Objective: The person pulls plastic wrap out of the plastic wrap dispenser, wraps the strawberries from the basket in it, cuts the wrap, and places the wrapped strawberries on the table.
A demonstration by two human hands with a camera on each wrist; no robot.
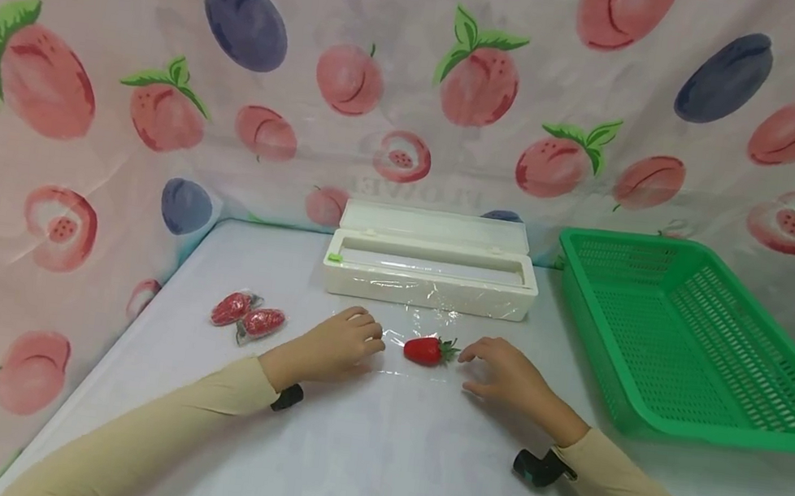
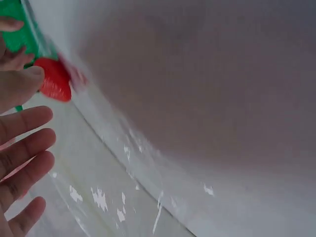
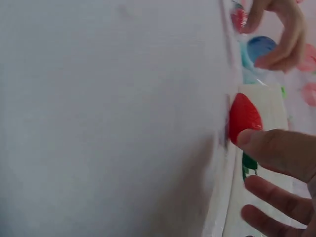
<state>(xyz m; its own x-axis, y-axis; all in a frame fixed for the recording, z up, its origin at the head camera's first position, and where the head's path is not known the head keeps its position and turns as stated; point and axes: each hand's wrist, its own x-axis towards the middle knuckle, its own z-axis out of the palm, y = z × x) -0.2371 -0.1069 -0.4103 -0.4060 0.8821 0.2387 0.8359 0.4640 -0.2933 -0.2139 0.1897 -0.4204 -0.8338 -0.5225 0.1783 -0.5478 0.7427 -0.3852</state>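
A red strawberry with green leaves lies on a sheet of clear plastic wrap between the two hands. To its left is my left hand, apart from it, its fingers loosely bent and spread in the left wrist view. On the leaf side my right hand hovers, thumb and fingers parted with nothing between them. The wrap runs from a white cling film box whose lid stands raised behind it. In the right wrist view, the right thumb overlaps the strawberry.
Two red fruits in clear wrap, one beside the other, lie left of the left hand. A large green plastic basket stands at the right. A fruit-print curtain hangs behind the white-covered table.
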